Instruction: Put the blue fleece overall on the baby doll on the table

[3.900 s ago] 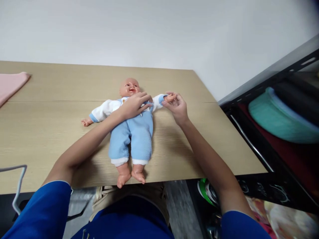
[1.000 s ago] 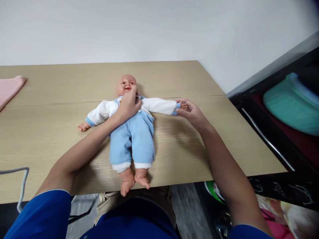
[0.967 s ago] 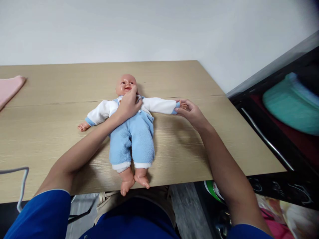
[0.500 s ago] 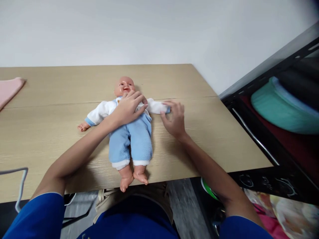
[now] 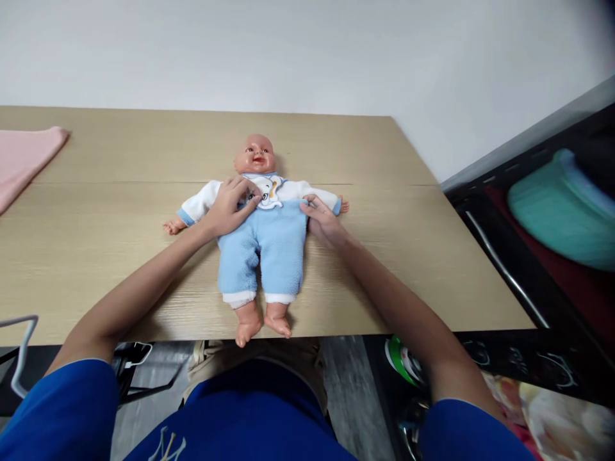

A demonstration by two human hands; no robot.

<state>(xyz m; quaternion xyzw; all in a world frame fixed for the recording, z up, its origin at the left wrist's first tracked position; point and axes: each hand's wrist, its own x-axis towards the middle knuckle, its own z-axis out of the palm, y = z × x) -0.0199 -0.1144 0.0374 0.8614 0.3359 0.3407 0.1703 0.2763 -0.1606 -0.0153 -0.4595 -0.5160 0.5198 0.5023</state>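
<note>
A baby doll lies face up on the table, its feet over the front edge. It wears a white top with an animal face on the chest and fluffy light blue trousers. My left hand is curled over one side of the doll's chest, fingers bent and thumb near the waistband, gripping its clothes. On the other side, my right hand pinches the trousers' upper edge between thumb and fingers. Part of the top is hidden under my left hand.
The wooden table meets a white wall. A pink cloth lies at the far left. On the right stands a black rack with a teal basin. A grey-white bent rod shows at the lower left.
My right hand has gone from the doll's sleeve cuff to the trouser waist, and the doll's small hand now shows there. My left hand has shifted off the mid-chest, uncovering the animal face.
</note>
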